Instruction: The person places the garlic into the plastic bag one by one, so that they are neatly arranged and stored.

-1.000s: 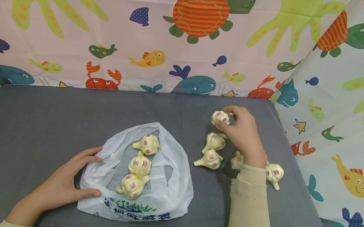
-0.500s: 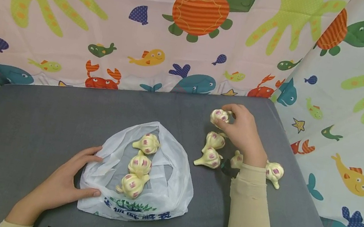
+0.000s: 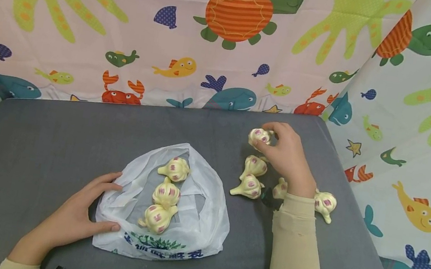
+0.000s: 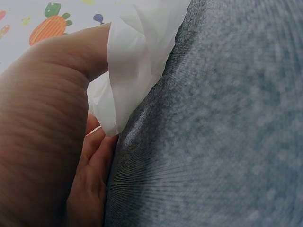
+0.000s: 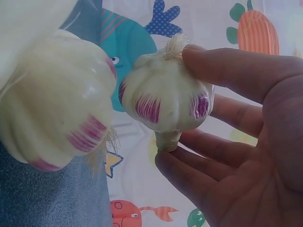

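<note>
In the head view my right hand point(image 3: 290, 153) pinches a cream garlic bulb point(image 3: 259, 137) with purple marks, near the back right of the table. The right wrist view shows the thumb at the root tuft of this bulb point(image 5: 163, 92) and fingers at its stem. Another garlic bulb point(image 5: 57, 101) looms close on the left there. My left hand point(image 3: 75, 216) rests at the left side of a white plastic bag point(image 3: 207, 227), thumb and fingers spread along it. In the left wrist view the bag's plastic point(image 4: 130, 61) drapes over the thumb. Several garlic bulbs point(image 3: 165, 194) lie in the bag.
Two garlic bulbs point(image 3: 249, 187) lie together right of the bag. Another bulb point(image 3: 324, 206) lies beyond the right sleeve point(image 3: 298, 256), and one point(image 3: 280, 189) is partly hidden by the wrist. A sea-animal curtain point(image 3: 225, 70) hangs behind the grey table point(image 3: 70, 140).
</note>
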A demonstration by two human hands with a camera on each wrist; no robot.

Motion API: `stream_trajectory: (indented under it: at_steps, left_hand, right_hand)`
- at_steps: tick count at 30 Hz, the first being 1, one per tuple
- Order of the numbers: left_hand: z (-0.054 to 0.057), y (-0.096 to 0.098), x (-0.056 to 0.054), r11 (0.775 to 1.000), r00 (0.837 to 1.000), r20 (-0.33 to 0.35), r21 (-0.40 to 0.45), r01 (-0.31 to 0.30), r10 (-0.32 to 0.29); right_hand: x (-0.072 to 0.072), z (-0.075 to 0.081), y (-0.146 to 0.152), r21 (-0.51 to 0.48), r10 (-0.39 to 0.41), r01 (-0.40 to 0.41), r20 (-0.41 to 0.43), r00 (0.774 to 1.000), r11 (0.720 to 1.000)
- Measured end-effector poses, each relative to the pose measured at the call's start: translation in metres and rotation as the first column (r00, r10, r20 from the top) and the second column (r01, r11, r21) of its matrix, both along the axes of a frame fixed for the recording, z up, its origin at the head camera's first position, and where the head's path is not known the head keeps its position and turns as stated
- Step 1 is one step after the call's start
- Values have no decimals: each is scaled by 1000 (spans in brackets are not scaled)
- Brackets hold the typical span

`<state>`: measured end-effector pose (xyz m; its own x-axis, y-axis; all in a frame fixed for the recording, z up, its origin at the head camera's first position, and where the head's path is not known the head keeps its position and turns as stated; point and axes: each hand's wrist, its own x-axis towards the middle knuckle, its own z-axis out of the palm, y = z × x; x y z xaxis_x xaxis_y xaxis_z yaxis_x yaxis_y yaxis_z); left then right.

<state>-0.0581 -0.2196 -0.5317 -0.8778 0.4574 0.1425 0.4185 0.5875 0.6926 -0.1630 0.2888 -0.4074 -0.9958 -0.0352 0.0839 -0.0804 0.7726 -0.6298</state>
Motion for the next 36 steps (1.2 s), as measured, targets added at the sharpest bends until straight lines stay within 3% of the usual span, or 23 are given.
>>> stream_trajectory:
  at_steps: [36]
  left_hand:
    - [0,1,1,1000,1000,3,15,-2,2]
  right_hand:
    - [-3,-3,-11,3,73,-73,-16,997,997]
